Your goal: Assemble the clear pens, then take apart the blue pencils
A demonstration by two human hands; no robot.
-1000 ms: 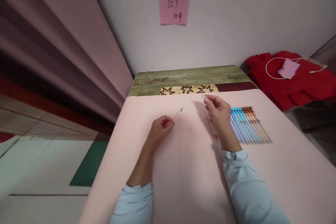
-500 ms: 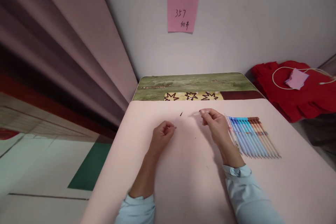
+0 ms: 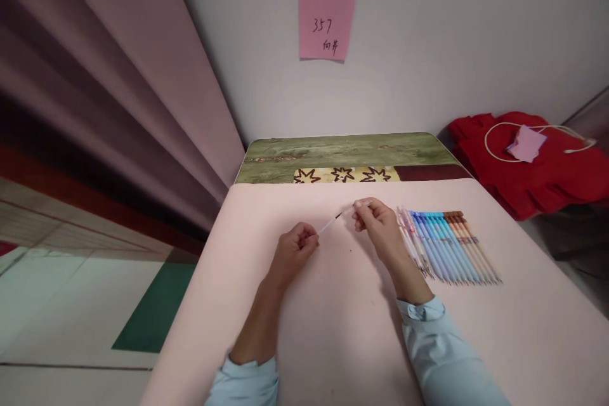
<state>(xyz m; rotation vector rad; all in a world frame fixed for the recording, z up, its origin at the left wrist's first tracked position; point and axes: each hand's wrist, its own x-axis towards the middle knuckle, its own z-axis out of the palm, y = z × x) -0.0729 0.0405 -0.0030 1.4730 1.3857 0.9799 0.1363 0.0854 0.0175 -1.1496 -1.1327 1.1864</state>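
Observation:
My left hand rests on the pink tabletop, fingers curled, pinching the near end of a thin pale refill with a dark tip. The refill slants up and right toward my right hand, whose fingertips pinch a small clear piece right by that tip. Whether tip and piece touch I cannot tell. Just right of my right hand lies a row of several pens, side by side, in pink, blue and brown.
A green patterned strip lies at the table's far end against the wall, under a pink note. A red cloth with a white cable and a pink slip sits at the right. A curtain hangs at the left.
My right hand has moved left, away from the pens and toward my left hand. The refill's tip now reaches my right fingertips.

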